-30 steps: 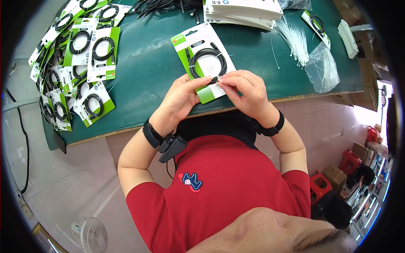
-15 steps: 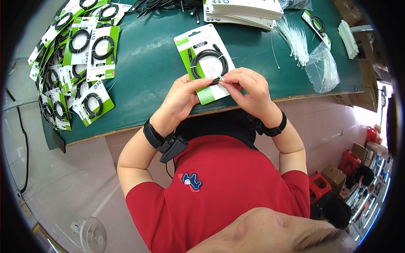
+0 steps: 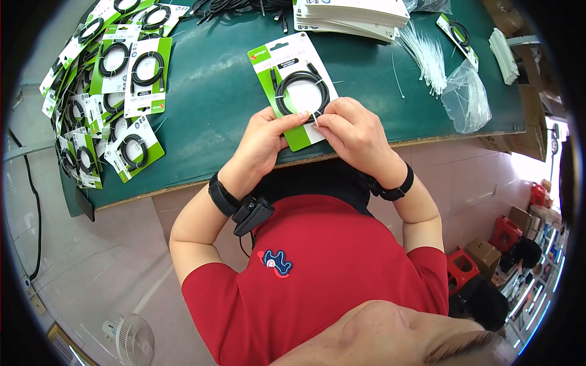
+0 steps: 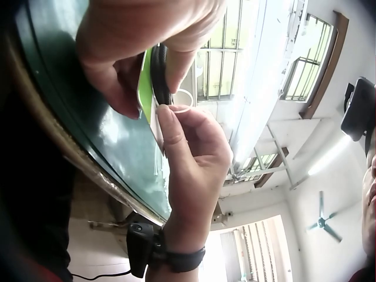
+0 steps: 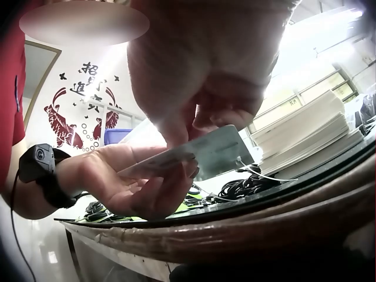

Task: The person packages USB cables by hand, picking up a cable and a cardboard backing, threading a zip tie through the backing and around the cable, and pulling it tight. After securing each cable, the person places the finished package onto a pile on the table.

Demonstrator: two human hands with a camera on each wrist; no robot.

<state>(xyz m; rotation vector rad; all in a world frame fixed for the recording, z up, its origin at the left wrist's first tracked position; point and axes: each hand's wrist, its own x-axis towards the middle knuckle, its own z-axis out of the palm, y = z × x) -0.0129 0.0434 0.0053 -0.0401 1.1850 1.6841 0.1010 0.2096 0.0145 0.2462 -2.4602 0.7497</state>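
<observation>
A green-and-white packaging card (image 3: 303,94) carries a coiled black cable (image 3: 326,91) near the table's front edge. My left hand (image 3: 262,138) grips the card's lower left side, its thumb pressing on the coil's bottom and its fingers behind the card. Just right of that thumb, my right hand (image 3: 355,135) pinches a white cable tie (image 3: 315,117) at the coil's lower edge. In the left wrist view the tie (image 4: 185,96) bows out as a loop beside the black cable (image 4: 160,73). From the right wrist the card (image 5: 217,151) shows its back, tilted above the table.
On the green table (image 3: 207,104), a heap of carded cables (image 3: 116,76) lies left. Loose black cables (image 3: 244,7) and a stack of cards (image 3: 351,18) stand at the back. Loose white ties (image 3: 424,61), a plastic bag (image 3: 467,100) and another carded cable (image 3: 458,39) lie right.
The right fingers have shifted a little around the white tie, whose loop over the coil's lower edge has changed shape. The card has moved slightly; the left hand keeps its grip.
</observation>
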